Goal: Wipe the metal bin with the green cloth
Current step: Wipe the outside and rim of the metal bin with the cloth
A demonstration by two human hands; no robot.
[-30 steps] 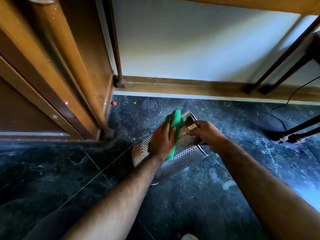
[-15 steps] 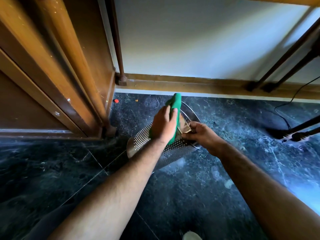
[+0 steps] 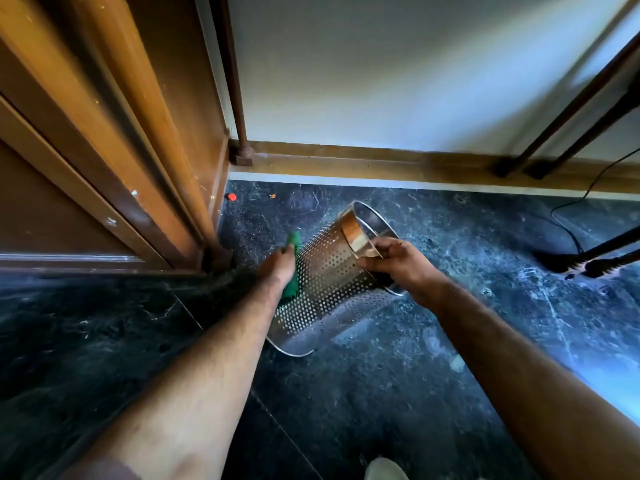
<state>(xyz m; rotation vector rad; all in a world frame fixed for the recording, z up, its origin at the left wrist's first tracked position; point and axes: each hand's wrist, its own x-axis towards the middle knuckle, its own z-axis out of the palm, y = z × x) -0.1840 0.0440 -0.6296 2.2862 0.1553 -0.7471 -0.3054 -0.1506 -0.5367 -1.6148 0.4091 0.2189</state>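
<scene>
The perforated metal bin (image 3: 325,282) lies tilted on the dark marble floor, its open rim turned up and away to the right, its base near me. My right hand (image 3: 398,263) grips the rim at the bin's mouth. My left hand (image 3: 278,268) presses the green cloth (image 3: 292,268) flat against the bin's left side wall. Most of the cloth is hidden under the hand; only its top tip and lower edge show.
A wooden door frame (image 3: 145,174) stands close on the left, with a skirting board (image 3: 381,164) along the white wall behind. Dark furniture legs (image 3: 568,126) and a black cable (image 3: 575,209) are at the right. A small red cap (image 3: 231,197) lies near the corner.
My left hand has slid the cloth from the top of the bin near the rim down onto its left side. The bin has swung so its mouth points further right.
</scene>
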